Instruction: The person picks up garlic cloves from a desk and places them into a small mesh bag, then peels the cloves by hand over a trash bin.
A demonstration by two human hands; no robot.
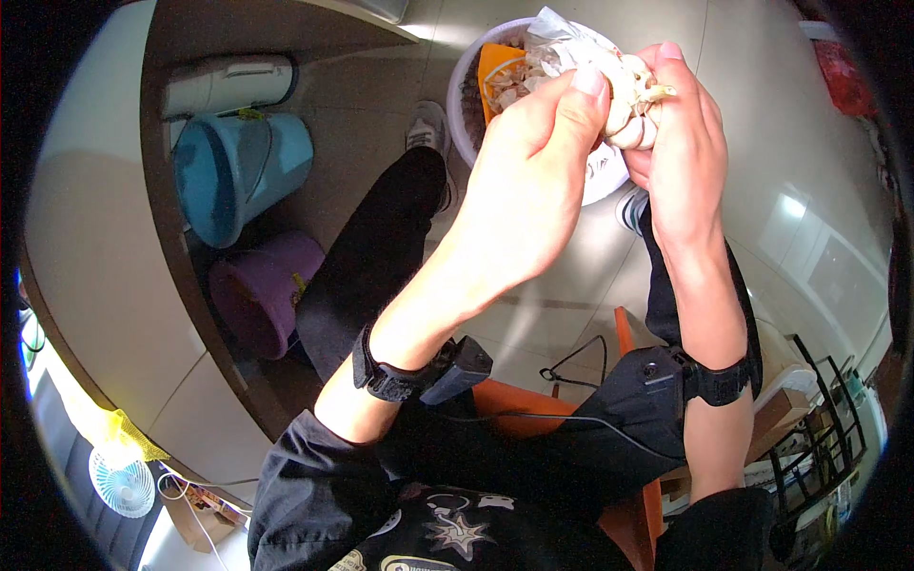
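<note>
A garlic bulb [630, 107] with its cloves showing and a short stub of stem is held between my two hands, above a round white bin. My left hand [539, 164] has its thumb pressed on the bulb's left side; its fingertips are hidden behind. My right hand [682, 135] cups the bulb from the right, thumb and fingers around it. Beneath, the white bin [457, 107] holds papery garlic skins [510, 89], an orange piece [494, 64] and clear plastic film [557, 36]. A black strapped device sits on each wrist.
Blue [278, 153] and purple [275, 285] buckets lie on their sides at the left, below a white container [228, 84]. An orange stool [528, 410] is under me, with a thin black cable [607, 425] across my lap. A black wire rack [814, 435] stands at lower right.
</note>
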